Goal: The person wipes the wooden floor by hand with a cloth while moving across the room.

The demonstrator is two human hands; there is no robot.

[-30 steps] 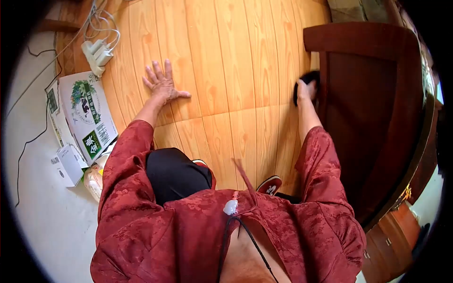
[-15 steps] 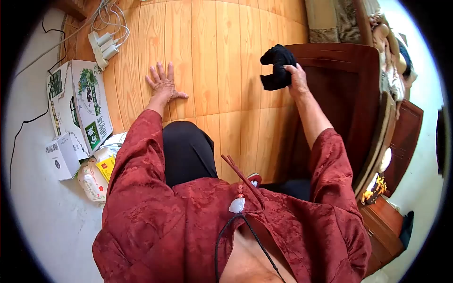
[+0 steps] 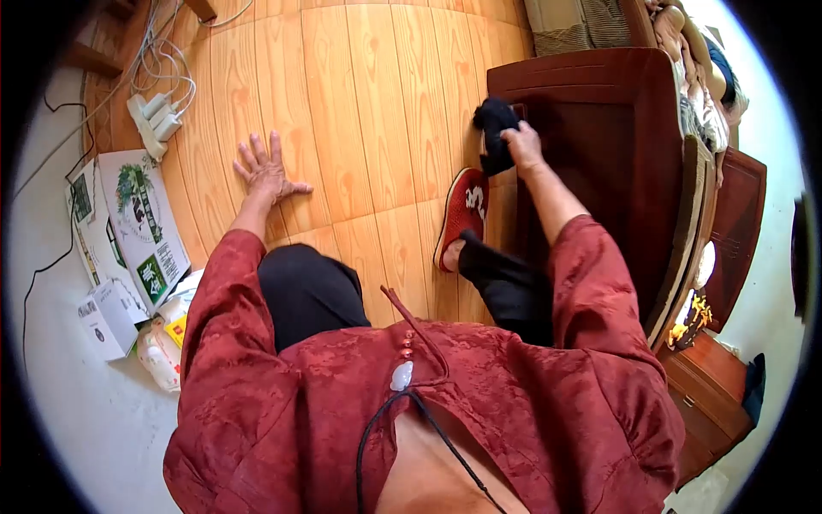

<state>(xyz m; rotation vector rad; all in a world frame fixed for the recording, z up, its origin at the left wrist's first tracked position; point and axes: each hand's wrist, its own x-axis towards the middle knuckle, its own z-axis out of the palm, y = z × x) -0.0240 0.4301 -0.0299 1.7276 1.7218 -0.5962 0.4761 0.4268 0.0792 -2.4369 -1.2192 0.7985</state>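
Observation:
My left hand (image 3: pixel 265 176) lies on the wood-plank floor (image 3: pixel 377 128) with its fingers spread and nothing in it. A dark, bunched black cloth item (image 3: pixel 495 137) is gripped in my right hand (image 3: pixel 524 147); its exact kind does not show. That hand is beside the dark red wooden bed end (image 3: pixel 591 111), and I cannot tell whether the cloth touches the wood. Just below the cloth, a red shoe with a white pattern (image 3: pixel 463 214) is on my right foot, set on the floor. My left knee (image 3: pixel 310 287) is bent near my left hand.
At the left, a white power strip (image 3: pixel 154 124) with plugs and cables lies on the floor. Beside it stand a printed carton (image 3: pixel 141 227) and a small white box (image 3: pixel 107 321), with a wipes packet (image 3: pixel 160 355) close by. Bedding (image 3: pixel 698 94) is at the upper right.
My right foot in the red shoe has come forward into full view. My right hand has moved the black cloth slightly down towards it. My left hand stays flat while the view shifts.

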